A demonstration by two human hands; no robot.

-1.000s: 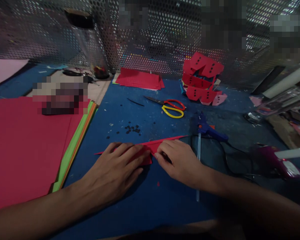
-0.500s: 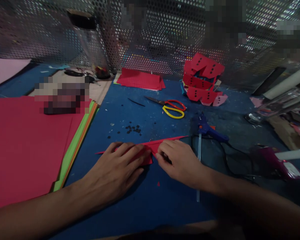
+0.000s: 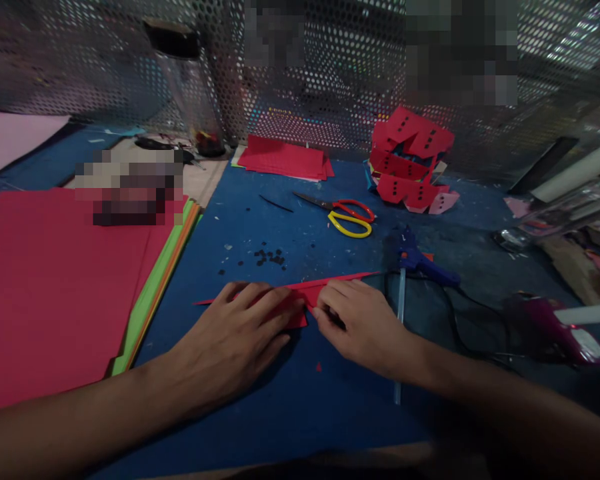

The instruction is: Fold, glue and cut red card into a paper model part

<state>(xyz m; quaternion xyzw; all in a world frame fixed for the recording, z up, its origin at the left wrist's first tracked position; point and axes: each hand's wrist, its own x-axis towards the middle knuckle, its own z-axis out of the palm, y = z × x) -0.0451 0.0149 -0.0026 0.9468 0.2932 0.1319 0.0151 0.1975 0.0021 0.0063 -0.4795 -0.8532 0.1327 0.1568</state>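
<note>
A folded piece of red paper point(image 3: 308, 293) lies on the blue tabletop point(image 3: 280, 427), its thin pointed ends showing on both sides. Across its left part rests my left hand point(image 3: 245, 327), fingers stretched out and pressing the paper down, thumb apart. My right hand point(image 3: 357, 317) is closed, its fingers curled on the paper's right part with the tips partly hidden. Beyond the paper lie small black paper squares point(image 3: 270, 257) and scissors point(image 3: 337, 212) with one red and one yellow handle. A blue glue gun point(image 3: 417, 257) with a clear glue stick point(image 3: 400, 333) is right of my right hand.
Stacked coloured sheets point(image 3: 65, 287), red on top, fill the left side. Further back are red paper strips point(image 3: 285, 159), cut red pieces with black squares point(image 3: 405, 163) and a clear bottle point(image 3: 193, 100) against a perforated metal panel point(image 3: 330, 87). The glue gun's cord point(image 3: 455, 327) curls at right.
The whole view has shifted slightly. Both hands stay in nearly the same place on the red paper.
</note>
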